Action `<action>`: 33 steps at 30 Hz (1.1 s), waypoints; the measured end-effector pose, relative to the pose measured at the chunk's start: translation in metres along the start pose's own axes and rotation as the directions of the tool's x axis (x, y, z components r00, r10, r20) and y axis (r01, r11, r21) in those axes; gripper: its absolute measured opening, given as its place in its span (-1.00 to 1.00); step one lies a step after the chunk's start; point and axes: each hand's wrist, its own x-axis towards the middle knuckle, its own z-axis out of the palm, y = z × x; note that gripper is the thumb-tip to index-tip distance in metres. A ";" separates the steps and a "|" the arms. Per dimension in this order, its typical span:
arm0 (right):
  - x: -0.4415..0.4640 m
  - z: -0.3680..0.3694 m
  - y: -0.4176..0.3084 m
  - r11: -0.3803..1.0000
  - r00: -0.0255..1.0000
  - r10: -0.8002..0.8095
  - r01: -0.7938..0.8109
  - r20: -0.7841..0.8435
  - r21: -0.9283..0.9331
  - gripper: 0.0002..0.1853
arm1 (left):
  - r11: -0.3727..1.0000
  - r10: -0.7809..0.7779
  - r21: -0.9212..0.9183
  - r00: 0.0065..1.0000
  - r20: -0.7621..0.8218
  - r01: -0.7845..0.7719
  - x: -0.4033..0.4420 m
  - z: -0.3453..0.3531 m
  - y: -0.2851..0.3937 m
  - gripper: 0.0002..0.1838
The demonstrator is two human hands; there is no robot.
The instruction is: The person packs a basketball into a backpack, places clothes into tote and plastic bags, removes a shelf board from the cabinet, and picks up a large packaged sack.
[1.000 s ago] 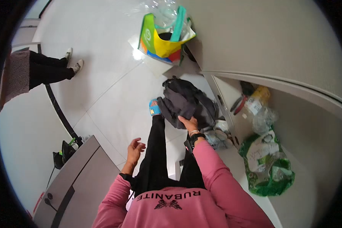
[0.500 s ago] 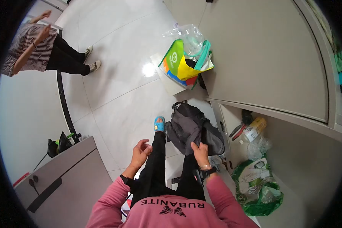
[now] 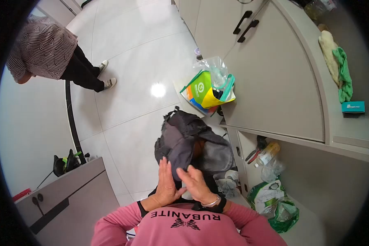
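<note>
A dark grey backpack [image 3: 178, 133] is in front of my body at leg height, its mesh-like panel [image 3: 217, 153] spread out to the right and a brown patch showing in the opening. My left hand [image 3: 166, 184] lies with straight fingers along the near edge of the backpack's fabric. Just right of it, my right hand [image 3: 196, 185] has its fingers extended and apart, the tips at the same fabric edge. Neither hand visibly grips the cloth. My legs and feet are mostly hidden beneath the backpack.
A colourful shopping bag [image 3: 209, 94] stands by the cabinet door [image 3: 274, 82]. On the right, an open compartment has a bottle [image 3: 267, 155] and a green-white plastic bag [image 3: 270, 201]. Another person [image 3: 49, 49] stands at upper left. A low cabinet [image 3: 86, 192] is at left.
The backpack has moved left, nearer the middle. My right hand has loosened from the fabric, and my left hand has come in to the backpack. The other person has lowered their arms.
</note>
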 end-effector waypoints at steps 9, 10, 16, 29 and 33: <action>0.050 0.036 -0.035 0.975 0.932 -0.062 0.134 0.358 -0.179 -0.68 | 0.950 -0.202 -0.296 0.923 -0.328 0.103 0.042 -0.072 -0.012 -0.71; 0.061 0.025 -0.045 0.877 0.924 -0.122 0.271 0.362 -0.397 -0.74 | 0.946 -0.230 -0.291 0.926 -0.298 0.142 0.049 -0.083 -0.016 -0.71; 0.182 -0.148 0.004 0.865 0.837 -0.407 0.225 -0.366 -0.448 -0.81 | 0.805 -0.485 -0.526 0.814 -0.320 0.273 0.071 -0.147 -0.050 -0.68; 0.297 -0.205 -0.021 0.968 0.853 -0.153 0.029 -0.499 -0.248 -0.31 | 0.734 -0.585 -0.672 0.593 -0.553 0.097 0.112 -0.200 0.005 -0.76; 0.255 -0.181 -0.033 0.919 0.945 -0.082 0.194 -0.317 0.342 -0.63 | 0.678 -0.604 -0.734 0.596 -0.529 0.035 0.142 -0.208 0.011 -0.75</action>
